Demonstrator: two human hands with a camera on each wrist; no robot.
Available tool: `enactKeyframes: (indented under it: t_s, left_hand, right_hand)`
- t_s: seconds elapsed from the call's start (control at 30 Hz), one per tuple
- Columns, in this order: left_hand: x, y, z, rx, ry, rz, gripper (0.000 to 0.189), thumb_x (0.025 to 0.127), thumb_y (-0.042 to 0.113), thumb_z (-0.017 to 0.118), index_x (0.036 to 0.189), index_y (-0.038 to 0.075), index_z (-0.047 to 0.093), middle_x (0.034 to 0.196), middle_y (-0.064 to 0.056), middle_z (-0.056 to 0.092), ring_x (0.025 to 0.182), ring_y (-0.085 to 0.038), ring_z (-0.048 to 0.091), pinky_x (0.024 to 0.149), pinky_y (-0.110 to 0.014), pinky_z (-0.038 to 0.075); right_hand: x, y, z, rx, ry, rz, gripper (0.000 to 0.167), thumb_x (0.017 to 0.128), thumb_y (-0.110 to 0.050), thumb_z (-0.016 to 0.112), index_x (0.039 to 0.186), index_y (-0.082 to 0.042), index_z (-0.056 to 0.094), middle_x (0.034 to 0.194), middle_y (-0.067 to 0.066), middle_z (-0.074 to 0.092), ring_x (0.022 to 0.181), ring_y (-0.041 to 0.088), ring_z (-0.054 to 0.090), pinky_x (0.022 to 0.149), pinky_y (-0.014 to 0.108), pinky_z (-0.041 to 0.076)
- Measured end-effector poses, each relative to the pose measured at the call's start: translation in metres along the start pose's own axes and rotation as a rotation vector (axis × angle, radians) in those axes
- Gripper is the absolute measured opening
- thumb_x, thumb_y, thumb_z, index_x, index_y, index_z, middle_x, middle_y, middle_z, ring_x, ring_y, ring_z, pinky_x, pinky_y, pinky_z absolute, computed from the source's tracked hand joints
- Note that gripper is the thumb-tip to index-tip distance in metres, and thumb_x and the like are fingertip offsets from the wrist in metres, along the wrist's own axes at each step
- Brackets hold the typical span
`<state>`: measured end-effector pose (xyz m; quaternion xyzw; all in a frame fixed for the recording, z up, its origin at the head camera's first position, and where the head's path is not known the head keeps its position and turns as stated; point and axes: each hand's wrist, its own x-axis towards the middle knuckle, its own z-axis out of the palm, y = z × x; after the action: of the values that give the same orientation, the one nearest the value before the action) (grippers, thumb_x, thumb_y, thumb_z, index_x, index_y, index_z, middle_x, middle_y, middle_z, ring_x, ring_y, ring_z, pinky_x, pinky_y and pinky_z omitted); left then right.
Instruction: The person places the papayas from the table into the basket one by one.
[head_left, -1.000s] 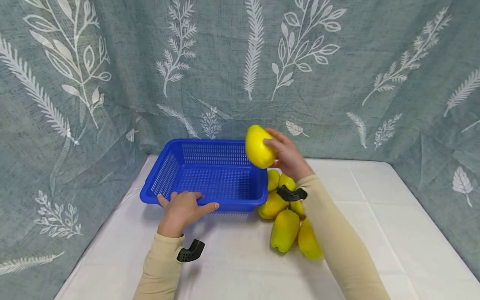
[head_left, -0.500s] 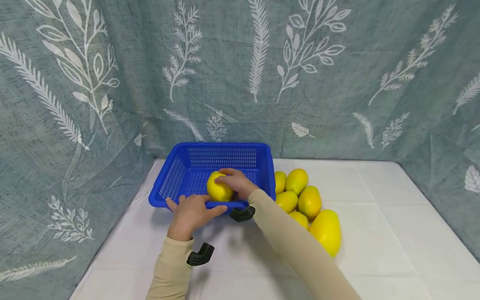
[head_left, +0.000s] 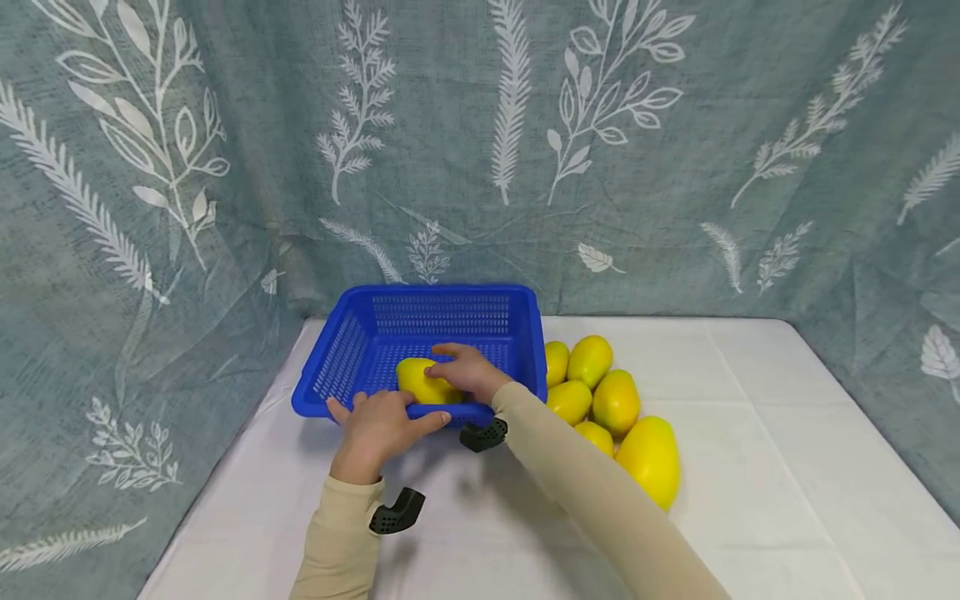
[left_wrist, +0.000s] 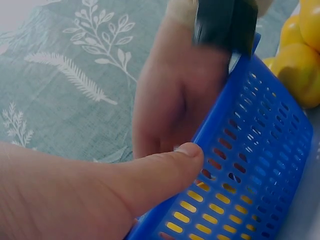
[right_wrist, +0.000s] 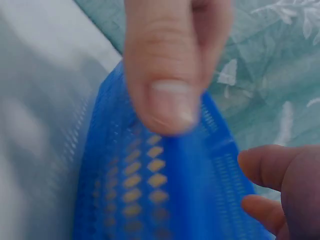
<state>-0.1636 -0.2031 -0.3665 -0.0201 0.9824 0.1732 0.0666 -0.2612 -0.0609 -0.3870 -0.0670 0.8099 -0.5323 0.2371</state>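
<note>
I see smooth, oval mango (head_left: pixel 414 382) lying inside perforated blue basket (head_left: pixel 442 314), near front wall. Right hand (head_left: pixel 472 372) touches it, fingers loosely extended; left hand (head_left: pixel 377 432) grips basket edge. Glossy mangoes (head_left: pixel 617 402) cluster beside, on white-clothed bench (head_left: pixel 757 467); leaf-print fabric (head_left: pixel 442 158) behind.

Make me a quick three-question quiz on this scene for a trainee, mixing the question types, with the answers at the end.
1. Multiple choice: which part of the blue basket does the left hand hold?
a) the far rim
b) the near rim
c) the floor

2. True or false: the right hand is inside the basket, at a yellow fruit.

3. Count: in the head view, how many other fruits can be seen outside the basket?

Key
1. b, the near rim
2. True
3. Six, counting the partly hidden ones
</note>
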Motion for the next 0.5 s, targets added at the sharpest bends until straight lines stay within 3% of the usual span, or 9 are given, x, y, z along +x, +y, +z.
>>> enactKeyframes:
  t_s: [0.17, 0.27, 0.3, 0.33, 0.5]
  left_hand:
    - [-0.002, 0.000, 0.003, -0.005, 0.007, 0.001, 0.076, 0.088, 0.066, 0.065, 0.132, 0.004, 0.067, 0.134, -0.026, 0.065, 0.126, -0.062, 0.047, 0.104, -0.090, 0.005]
    - [-0.002, 0.001, 0.005, -0.016, -0.004, 0.002, 0.078, 0.088, 0.067, 0.064, 0.133, 0.004, 0.066, 0.137, -0.025, 0.063, 0.128, -0.064, 0.045, 0.105, -0.090, 0.004]
    - [-0.002, 0.002, 0.005, -0.019, -0.007, 0.005, 0.078, 0.088, 0.067, 0.064, 0.134, 0.004, 0.065, 0.137, -0.025, 0.063, 0.128, -0.064, 0.044, 0.105, -0.090, 0.003]
    - [-0.002, 0.002, 0.005, -0.020, -0.006, 0.007, 0.078, 0.088, 0.067, 0.064, 0.134, 0.003, 0.065, 0.137, -0.025, 0.063, 0.128, -0.064, 0.044, 0.105, -0.090, 0.003]
    - [-0.001, 0.001, 0.004, -0.015, -0.006, 0.014, 0.080, 0.089, 0.066, 0.063, 0.136, 0.002, 0.063, 0.139, -0.027, 0.062, 0.128, -0.065, 0.043, 0.104, -0.090, 0.003]
  right_hand:
    - [-0.023, -0.001, -0.036, 0.012, 0.045, -0.056, 0.053, 0.100, -0.027, 0.065, 0.151, -0.020, 0.050, 0.151, 0.012, 0.054, 0.119, 0.028, 0.059, 0.107, 0.051, 0.050]
    - [-0.050, -0.002, -0.074, 0.118, 0.053, -0.115, 0.054, 0.103, -0.024, 0.060, 0.154, -0.020, 0.045, 0.153, 0.015, 0.051, 0.126, 0.031, 0.057, 0.109, 0.054, 0.048]
    - [-0.059, -0.001, -0.088, 0.156, 0.059, -0.133, 0.055, 0.104, -0.023, 0.057, 0.156, -0.019, 0.042, 0.155, 0.017, 0.048, 0.138, 0.034, 0.051, 0.114, 0.057, 0.044]
    - [-0.070, 0.002, -0.103, 0.192, 0.073, -0.152, 0.055, 0.105, -0.023, 0.055, 0.157, -0.017, 0.040, 0.157, 0.019, 0.045, 0.141, 0.037, 0.048, 0.115, 0.057, 0.043]
    - [-0.117, 0.030, -0.166, 0.282, 0.183, -0.176, 0.059, 0.108, -0.027, 0.049, 0.162, -0.015, 0.028, 0.163, 0.022, 0.033, 0.147, 0.044, 0.040, 0.116, 0.057, 0.042]
